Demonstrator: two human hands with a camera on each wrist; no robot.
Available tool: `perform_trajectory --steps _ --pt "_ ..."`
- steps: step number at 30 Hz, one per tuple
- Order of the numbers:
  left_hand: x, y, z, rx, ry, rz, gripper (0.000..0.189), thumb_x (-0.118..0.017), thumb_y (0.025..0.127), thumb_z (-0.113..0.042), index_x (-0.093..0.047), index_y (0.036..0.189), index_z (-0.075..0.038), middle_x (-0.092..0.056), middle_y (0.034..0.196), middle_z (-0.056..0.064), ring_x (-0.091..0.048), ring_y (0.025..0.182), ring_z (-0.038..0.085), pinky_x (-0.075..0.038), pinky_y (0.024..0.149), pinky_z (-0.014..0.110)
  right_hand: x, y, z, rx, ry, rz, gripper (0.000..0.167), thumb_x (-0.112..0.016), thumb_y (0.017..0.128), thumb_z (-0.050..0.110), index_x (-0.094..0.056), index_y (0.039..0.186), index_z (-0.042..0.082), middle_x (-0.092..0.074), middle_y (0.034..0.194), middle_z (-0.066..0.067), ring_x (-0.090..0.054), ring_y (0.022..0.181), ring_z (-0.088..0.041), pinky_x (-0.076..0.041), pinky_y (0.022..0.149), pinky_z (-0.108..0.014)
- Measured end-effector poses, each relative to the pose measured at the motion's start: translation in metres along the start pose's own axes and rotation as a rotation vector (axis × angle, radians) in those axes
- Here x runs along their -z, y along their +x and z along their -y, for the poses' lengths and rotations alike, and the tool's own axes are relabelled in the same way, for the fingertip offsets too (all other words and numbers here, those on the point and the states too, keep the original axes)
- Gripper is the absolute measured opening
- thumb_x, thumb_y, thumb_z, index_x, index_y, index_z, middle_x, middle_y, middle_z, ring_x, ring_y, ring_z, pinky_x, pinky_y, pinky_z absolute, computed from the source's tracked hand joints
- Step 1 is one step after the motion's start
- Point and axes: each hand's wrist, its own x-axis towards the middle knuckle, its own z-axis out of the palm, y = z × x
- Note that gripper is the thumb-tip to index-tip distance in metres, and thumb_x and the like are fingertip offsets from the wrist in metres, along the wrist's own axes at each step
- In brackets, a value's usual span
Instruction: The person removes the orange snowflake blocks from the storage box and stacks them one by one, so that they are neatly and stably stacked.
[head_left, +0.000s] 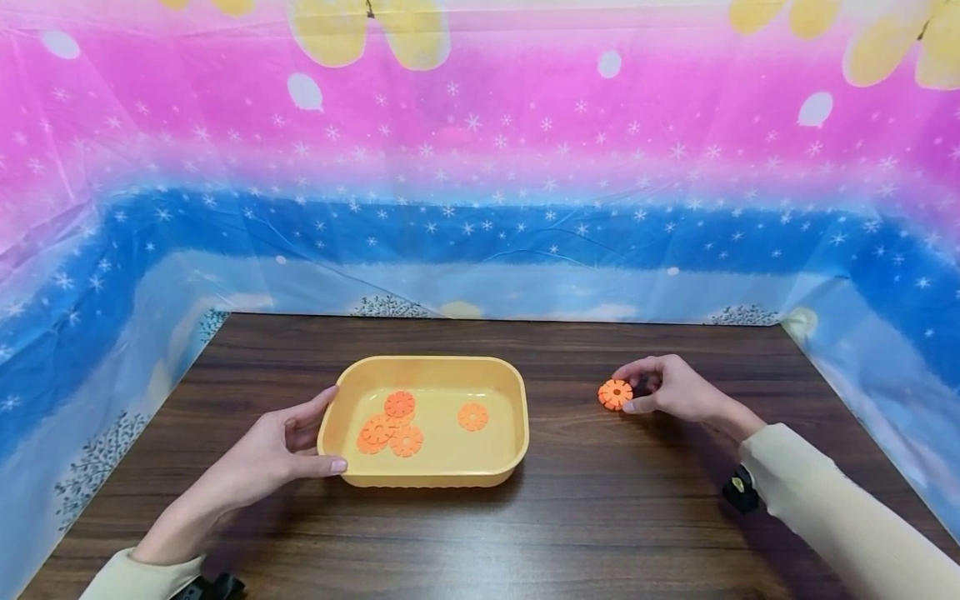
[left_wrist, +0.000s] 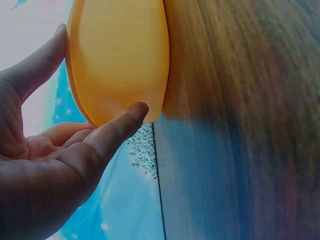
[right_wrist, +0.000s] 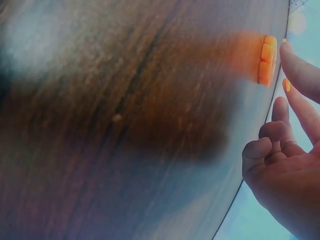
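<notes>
my left hand [head_left: 273, 446] is closed round the left end of the yellow tray [head_left: 431, 480], thumb at the near corner, fingers along the side; i judge this keeps it from sliding on the brown table [head_left: 465, 542]; my right hand [head_left: 678, 387] pinches the orange disc [head_left: 615, 402] at its rim, thumb against forefinger, well apart from the tray on the right; a rim hold probably suits so flat a piece; it is at the table or just above, i cannot tell which; it looks layered, so it may be more than one; counting: one tray, one table, two hands; inside the tray, a cluster of overlapping discs [head_left: 407, 441] towards the left, at least four, and one lone disc [head_left: 473, 425] near the right end; overlaps hide the exact number
</notes>
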Motion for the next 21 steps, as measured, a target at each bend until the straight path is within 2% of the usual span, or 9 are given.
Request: perform_trajectory --steps 5,10,21 --pt "0.0 -0.001 0.0 -0.01 -0.012 0.009 0.095 -0.078 0.075 -0.011 -0.017 0.148 -0.005 -0.023 0.148 0.018 -0.037 0.126 0.034 -0.049 0.084 0.031 -0.001 0.006 -0.019 0.009 -0.021 -0.008 0.039 -0.08 0.073 0.016 -0.067 0.11 0.01 -0.055 0.09 -0.013 -0.039 0.059 -0.023 -0.032 0.05 -0.025" --pt "-0.001 -0.001 0.0 -0.023 -0.012 0.015 0.095 -0.078 0.075 -0.011 -0.017 0.148 -0.004 -0.022 0.148 0.019 -0.037 0.126 0.035 -0.05 0.083 0.031 -0.003 0.008 -0.021 0.0 -0.031 -0.011 0.039 -0.08 0.073 0.019 -0.067 0.109 0.012 -0.055 0.09 -0.012 -0.036 0.056 -0.021 -0.03 0.049 -0.025" --pt "-0.001 -0.002 -0.001 -0.027 -0.013 0.014 0.095 -0.078 0.075 -0.012 -0.018 0.148 -0.005 -0.023 0.148 0.019 -0.037 0.126 0.036 -0.05 0.083 0.031 -0.003 -0.002 0.016 -0.017 -0.054 -0.002 0.038 -0.076 0.076 0.008 -0.065 0.112 0.001 -0.055 0.092 -0.021 -0.038 0.061 -0.027 -0.029 0.052 -0.026"
